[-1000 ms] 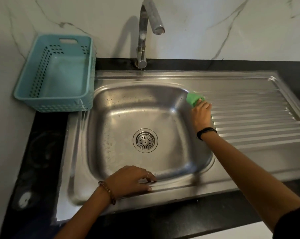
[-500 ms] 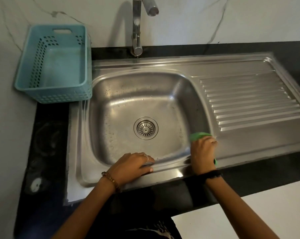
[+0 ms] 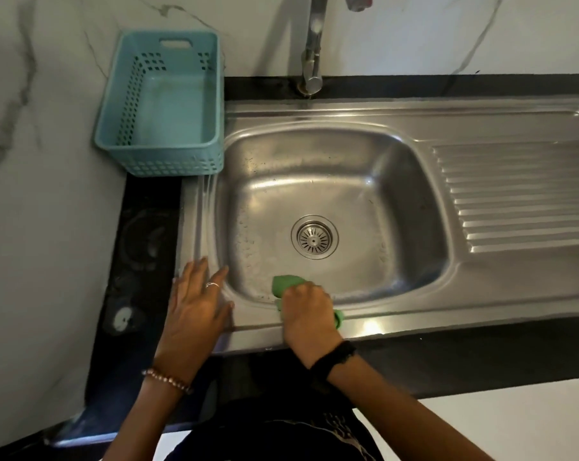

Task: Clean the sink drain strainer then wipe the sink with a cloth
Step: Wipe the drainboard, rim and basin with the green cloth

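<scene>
Head view looks down on one steel sink [image 3: 364, 128] set in a dark surface [image 3: 148, 227], with two hands over its near rim. Much of the green cloth [image 3: 286, 283] is hidden: the right hand [image 3: 309, 314] is clenched around it, so only a folded end shows beyond the knuckles inside the basin's near wall, and a small tip shows by the wrist on the rim. The right fingers themselves curl under and cannot be seen. The left hand [image 3: 195, 302] lies flat on the rim at the basin's near left corner, fingers straight and spread, its grip released and holding nothing; one ring shows on a finger. Each wrist carries one band, beaded on the left, black on the right.

One round drain strainer [image 3: 314, 238] sits seated in the middle of the basin floor, apart from the cloth and both hands. Water droplets speckle the basin's left side, blurred and too fine to count. One tap [image 3: 313, 54] rises behind the basin; its spout is cut off by the top edge. The ribbed drainboard [image 3: 520, 197] runs out of frame at right. One light blue perforated basket [image 3: 161, 104] stands at the sink's far left corner. A pale round mark on the dark surface near the left hand is too blurred to identify.
</scene>
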The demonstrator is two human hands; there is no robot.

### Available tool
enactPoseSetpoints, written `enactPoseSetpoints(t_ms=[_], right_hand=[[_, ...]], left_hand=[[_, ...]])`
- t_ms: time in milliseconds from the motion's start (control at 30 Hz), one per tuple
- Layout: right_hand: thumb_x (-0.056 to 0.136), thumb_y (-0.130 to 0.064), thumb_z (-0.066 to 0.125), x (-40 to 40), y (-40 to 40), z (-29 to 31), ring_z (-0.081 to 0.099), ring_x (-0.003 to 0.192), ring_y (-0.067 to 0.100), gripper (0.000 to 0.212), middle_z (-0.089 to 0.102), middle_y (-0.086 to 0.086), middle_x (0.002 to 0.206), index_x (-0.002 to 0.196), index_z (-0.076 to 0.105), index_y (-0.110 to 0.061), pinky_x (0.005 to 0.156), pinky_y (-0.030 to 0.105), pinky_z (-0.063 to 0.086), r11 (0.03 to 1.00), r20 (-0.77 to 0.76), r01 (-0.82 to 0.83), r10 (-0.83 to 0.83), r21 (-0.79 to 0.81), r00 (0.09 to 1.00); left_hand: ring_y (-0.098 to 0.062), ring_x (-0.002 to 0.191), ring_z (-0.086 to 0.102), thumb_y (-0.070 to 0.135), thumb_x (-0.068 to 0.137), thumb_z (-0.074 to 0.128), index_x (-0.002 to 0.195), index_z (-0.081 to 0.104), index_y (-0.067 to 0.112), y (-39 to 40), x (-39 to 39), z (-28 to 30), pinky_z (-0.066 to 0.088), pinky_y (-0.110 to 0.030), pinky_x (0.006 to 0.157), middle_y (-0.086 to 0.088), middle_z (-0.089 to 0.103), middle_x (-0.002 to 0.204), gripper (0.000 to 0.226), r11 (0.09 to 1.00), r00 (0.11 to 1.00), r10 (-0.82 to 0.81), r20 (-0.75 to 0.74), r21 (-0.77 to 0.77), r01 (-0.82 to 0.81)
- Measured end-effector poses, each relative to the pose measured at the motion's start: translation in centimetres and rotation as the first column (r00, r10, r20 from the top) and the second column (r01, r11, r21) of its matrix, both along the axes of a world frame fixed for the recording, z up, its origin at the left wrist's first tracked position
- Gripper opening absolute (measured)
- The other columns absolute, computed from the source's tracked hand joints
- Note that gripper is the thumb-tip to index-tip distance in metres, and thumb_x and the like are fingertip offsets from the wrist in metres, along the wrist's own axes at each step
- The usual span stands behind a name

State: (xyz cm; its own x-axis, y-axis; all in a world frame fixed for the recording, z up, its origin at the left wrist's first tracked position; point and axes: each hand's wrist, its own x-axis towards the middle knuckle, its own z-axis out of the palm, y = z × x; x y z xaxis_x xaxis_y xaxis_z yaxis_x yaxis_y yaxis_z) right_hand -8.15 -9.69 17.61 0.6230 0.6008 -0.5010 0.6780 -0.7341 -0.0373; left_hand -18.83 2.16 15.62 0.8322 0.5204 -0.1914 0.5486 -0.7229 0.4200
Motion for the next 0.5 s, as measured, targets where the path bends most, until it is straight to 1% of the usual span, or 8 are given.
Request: enactPoseSetpoints(t_ms=[67,133,200,300,367,400,433,500], right_hand=[[0.092,0.005,0.036,-1.4,1.6,0.2,0.056,0.109,0.039,0.028,0.057,0.024,0.117,0.113,0.055,0.005,0.091,0.048,0.049,0.992,-0.058,-0.074,0.080,0.098,0.995],[0.093,0.002,0.035,-2.3,2.7,0.4,0.055,0.107,0.039,0.027,0.058,0.025,0.114,0.110,0.056,0.007,0.089,0.048,0.047,0.970,-0.113,-0.078,0.106,0.232,0.988],[0.093,0.000,0.038,-3.1,4.1,0.5,0.055,0.106,0.039,0.026,0.059,0.026,0.112,0.107,0.058,0.008,0.087,0.047,0.046,0.946,-0.159,-0.025,0.081,0.323,0.984],[0.089,-0.001,0.045,-3.2,6.7,0.2,0.057,0.104,0.039,0.022,0.058,0.024,0.113,0.103,0.061,0.005,0.089,0.045,0.048,0.919,-0.185,0.030,0.047,0.393,0.982],[0.088,-0.005,0.047,-1.6,7.5,-0.4,0.060,0.095,0.039,0.015,0.061,0.024,0.104,0.083,0.061,-0.004,0.083,0.042,0.050,0.872,-0.342,0.192,-0.030,0.450,0.939],[0.088,-0.006,0.046,-0.3,7.6,-0.9,0.061,0.090,0.036,0.017,0.063,0.023,0.098,0.075,0.057,-0.008,0.077,0.040,0.050,0.832,-0.478,0.336,-0.099,0.441,0.873],[0.087,-0.005,0.045,1.0,7.2,-1.4,0.060,0.084,0.032,0.017,0.063,0.022,0.091,0.074,0.054,-0.009,0.072,0.038,0.048,0.767,-0.622,0.493,-0.160,0.410,0.766],[0.087,0.002,0.042,3.1,6.1,-2.0,0.059,0.074,0.023,0.021,0.062,0.015,0.083,0.084,0.062,-0.005,0.064,0.031,0.045,0.577,-0.857,0.764,-0.199,0.289,0.475]], left_hand=[[-0.041,0.138,0.023,0.002,0.084,0.059,0.134,0.041,-0.001,0.1,-0.9,0.2,0.018,-0.048,0.114,-0.028,0.029,0.146,0.053,0.996,0.992,0.088,0.092,-0.007,-0.088],[-0.037,0.139,0.024,-0.006,0.087,0.051,0.136,0.037,0.000,-0.1,-1.2,0.4,0.016,-0.043,0.115,-0.025,0.027,0.147,0.052,0.989,0.983,0.144,0.116,-0.055,-0.138],[-0.030,0.140,0.023,-0.012,0.086,0.043,0.139,0.031,0.003,-0.1,-1.3,0.4,0.015,-0.043,0.117,-0.020,0.027,0.149,0.057,0.978,0.973,0.185,0.137,-0.124,-0.168],[-0.028,0.136,0.032,-0.017,0.080,0.043,0.140,0.033,0.008,0.2,-1.0,0.5,0.026,-0.043,0.114,-0.016,0.034,0.146,0.065,0.950,0.942,0.272,0.198,-0.212,-0.230],[-0.024,0.133,0.036,-0.017,0.078,0.042,0.139,0.035,0.010,0.5,-0.7,0.9,0.029,-0.035,0.112,-0.013,0.037,0.144,0.067,0.926,0.914,0.329,0.235,-0.270,-0.264],[-0.022,0.132,0.037,-0.019,0.077,0.041,0.138,0.036,0.010,0.7,-0.4,1.1,0.028,-0.031,0.110,-0.012,0.039,0.143,0.067,0.917,0.898,0.355,0.260,-0.282,-0.281],[-0.021,0.131,0.038,-0.019,0.077,0.040,0.137,0.039,0.009,1.0,-0.2,1.3,0.027,-0.027,0.109,-0.012,0.041,0.142,0.066,0.909,0.879,0.381,0.286,-0.293,-0.298],[-0.020,0.131,0.038,-0.018,0.082,0.040,0.135,0.042,0.007,1.4,0.2,1.5,0.025,-0.028,0.111,-0.012,0.042,0.141,0.058,0.884,0.840,0.431,0.329,-0.341,-0.320]])
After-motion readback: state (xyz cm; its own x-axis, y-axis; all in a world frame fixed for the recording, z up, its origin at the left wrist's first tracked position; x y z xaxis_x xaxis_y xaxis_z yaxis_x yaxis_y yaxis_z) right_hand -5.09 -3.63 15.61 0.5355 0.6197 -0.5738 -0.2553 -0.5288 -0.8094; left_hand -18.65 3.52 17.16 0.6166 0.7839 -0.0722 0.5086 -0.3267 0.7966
